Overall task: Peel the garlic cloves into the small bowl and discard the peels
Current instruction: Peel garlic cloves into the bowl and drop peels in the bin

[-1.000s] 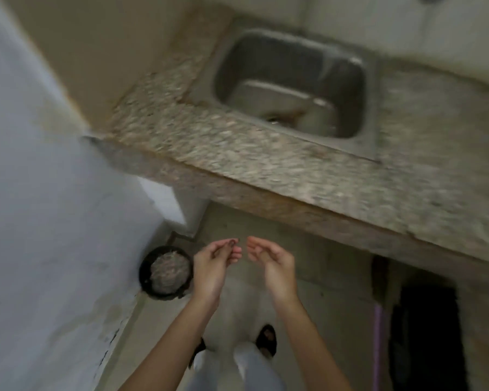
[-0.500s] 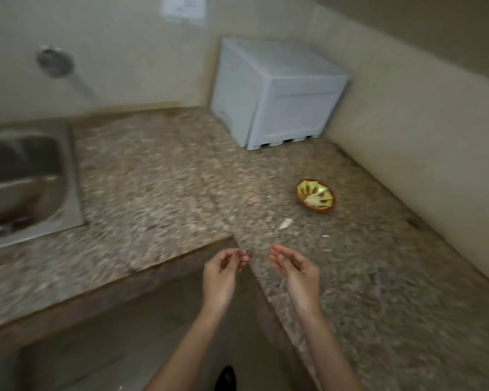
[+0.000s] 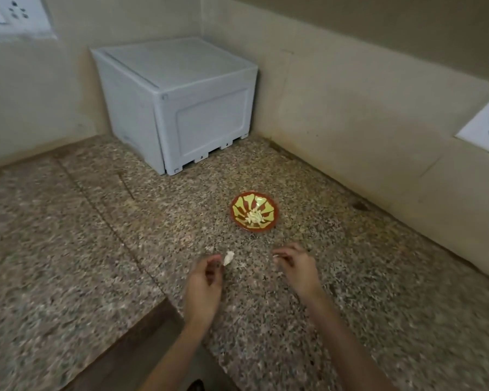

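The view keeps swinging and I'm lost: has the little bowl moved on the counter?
No. The bowl sits as before, in front of the white box toward the right wall; only the camera turned.

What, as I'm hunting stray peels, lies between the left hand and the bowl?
In the head view, one small white scrap, clove or peel, lies by the left hand, at its fingertips; beyond it, bare counter up to the bowl.

Your forearms both stretch forward, left hand (image 3: pixel 206 280) and right hand (image 3: pixel 297 266) apart, fingers loosely curled; grip unclear from blur.
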